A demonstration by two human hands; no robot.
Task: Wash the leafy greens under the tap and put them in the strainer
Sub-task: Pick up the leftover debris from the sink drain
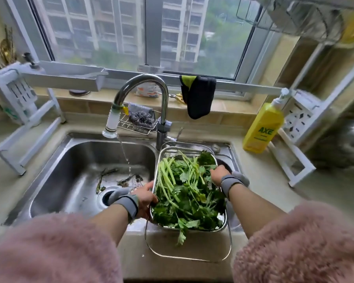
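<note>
Greens (pixel 187 193) filled strainer (pixel 223 220); my left hand (pixel 144 198) gripped its left rim; right hand (pixel 220 174) closed on greens; tap (pixel 131 92) running.

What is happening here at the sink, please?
A person is handling leafy greens piled in a metal strainer over the right side of the sink. The left hand holds the strainer's left rim; the right hand reaches into the greens. The tap runs a thin stream into the left basin.
</note>
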